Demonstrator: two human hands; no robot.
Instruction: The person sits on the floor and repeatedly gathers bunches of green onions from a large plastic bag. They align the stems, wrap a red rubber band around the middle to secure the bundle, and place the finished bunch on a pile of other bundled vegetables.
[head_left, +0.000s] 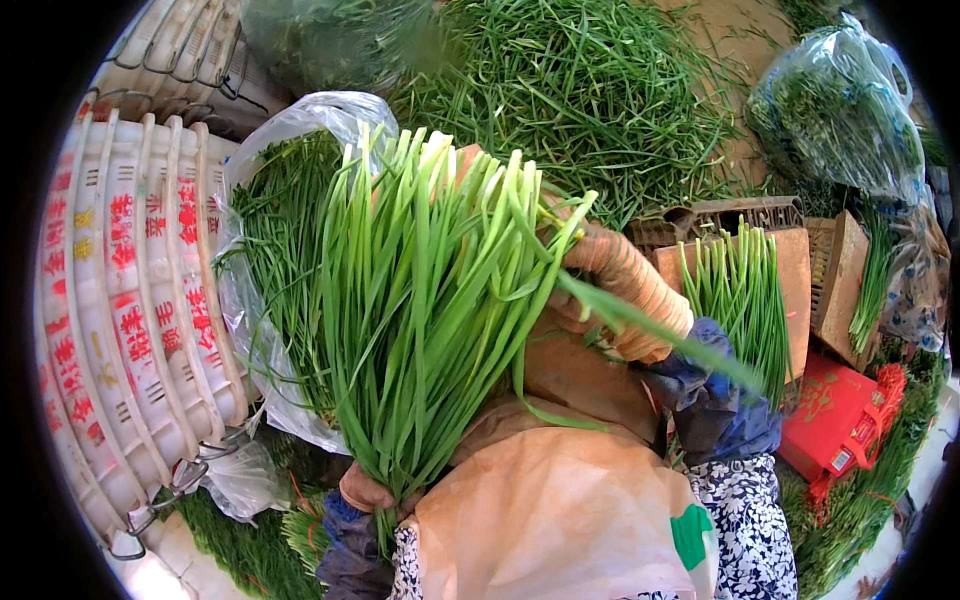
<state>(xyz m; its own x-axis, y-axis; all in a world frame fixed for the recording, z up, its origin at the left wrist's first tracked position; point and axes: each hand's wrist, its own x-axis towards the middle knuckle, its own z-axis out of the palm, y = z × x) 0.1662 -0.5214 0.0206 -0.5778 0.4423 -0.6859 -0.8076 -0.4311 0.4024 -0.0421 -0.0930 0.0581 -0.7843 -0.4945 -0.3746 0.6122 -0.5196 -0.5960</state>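
Note:
A large fanned bunch of green leafy stalks, seemingly garlic chives (420, 300), spreads before me with its pale cut ends pointing away. My left hand (367, 489), in a brownish glove, is closed round the narrow leaf end at the lower left. My right hand (615, 277), gloved in ribbed orange-brown, is beside the pale ends at the bunch's right edge. Stalks hide its fingers, so its grip is unclear. A smaller bundle of stalks (739, 300) leans on a brown board (796, 277) right of that hand. An apron (555, 510) covers my lap.
White crates (127, 300) with red writing stand at left. Beside them, a clear plastic bag (330, 112) holds more greens. Loose leaves (562, 82) are heaped ahead. A filled bag (832, 120) stands far right, above a red box (825, 412). Greens (240, 540) lie lower left.

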